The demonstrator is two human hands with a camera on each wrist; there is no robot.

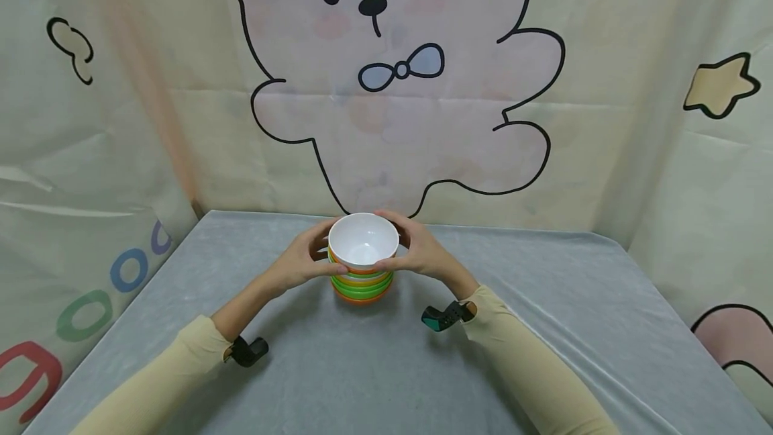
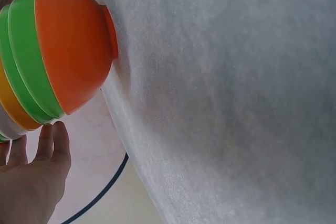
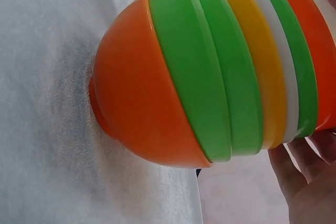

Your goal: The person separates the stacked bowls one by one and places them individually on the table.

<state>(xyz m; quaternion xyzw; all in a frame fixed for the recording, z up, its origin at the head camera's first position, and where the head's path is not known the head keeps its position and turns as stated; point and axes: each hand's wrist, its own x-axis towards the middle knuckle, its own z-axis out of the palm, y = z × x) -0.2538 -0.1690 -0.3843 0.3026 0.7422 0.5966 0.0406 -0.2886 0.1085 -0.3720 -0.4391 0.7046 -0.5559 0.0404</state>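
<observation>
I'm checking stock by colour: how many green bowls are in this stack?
3: one green bowl directly above the bottom orange bowl, a second just above it, a third between the white bowl and upper orange bowl.

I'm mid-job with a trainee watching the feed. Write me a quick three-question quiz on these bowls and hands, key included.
1. Multiple choice: in the right wrist view, what colour is the bottom bowl of the stack?
A) Green
B) Orange
C) White

2. True or false: the left hand and the right hand hold the stack from opposite sides.

3. Fill in the blank: seen from the head camera, the inside of the top bowl is ____.

Key:
1. B, orange; a green bowl sits directly above it.
2. True; each hand grips its own side.
3. White.
</observation>
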